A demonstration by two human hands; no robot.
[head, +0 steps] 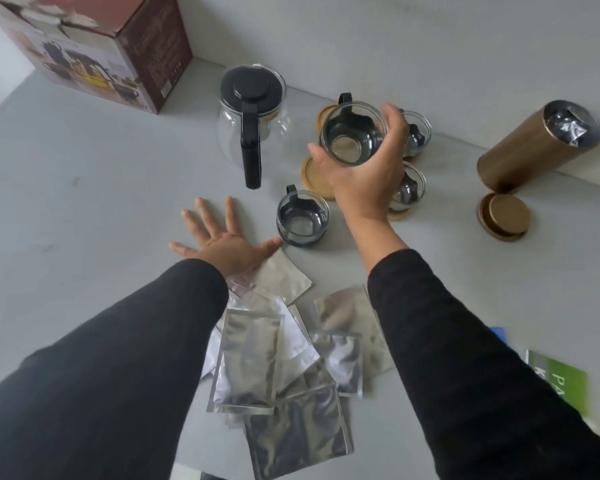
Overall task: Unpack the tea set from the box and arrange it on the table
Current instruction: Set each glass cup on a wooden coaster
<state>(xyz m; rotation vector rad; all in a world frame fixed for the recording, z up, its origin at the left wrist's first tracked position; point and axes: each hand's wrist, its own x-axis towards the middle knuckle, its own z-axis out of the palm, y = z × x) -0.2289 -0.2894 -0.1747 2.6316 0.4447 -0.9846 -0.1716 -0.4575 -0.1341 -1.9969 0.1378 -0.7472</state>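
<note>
A glass cup point(352, 135) is gripped from the side by the right hand point(368, 168), held up over the coasters point(314, 174). The left hand point(222, 242) is laid flat on the table point(84, 188), fingers spread. Another cup point(302, 218) sits just beside its thumb, pouches point(246, 358) under its wrist, teapot point(250, 116) further out, box point(94, 46) way beyond.

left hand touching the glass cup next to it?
Cannot tell. In the head view the left hand lies flat with its thumb tip at the base of the small black-handled glass cup; no gap or contact shows plainly.

Black teapot lid point(251, 85), bronze canister point(530, 147), silver pouches point(246, 362), maroon box point(118, 53).
</note>
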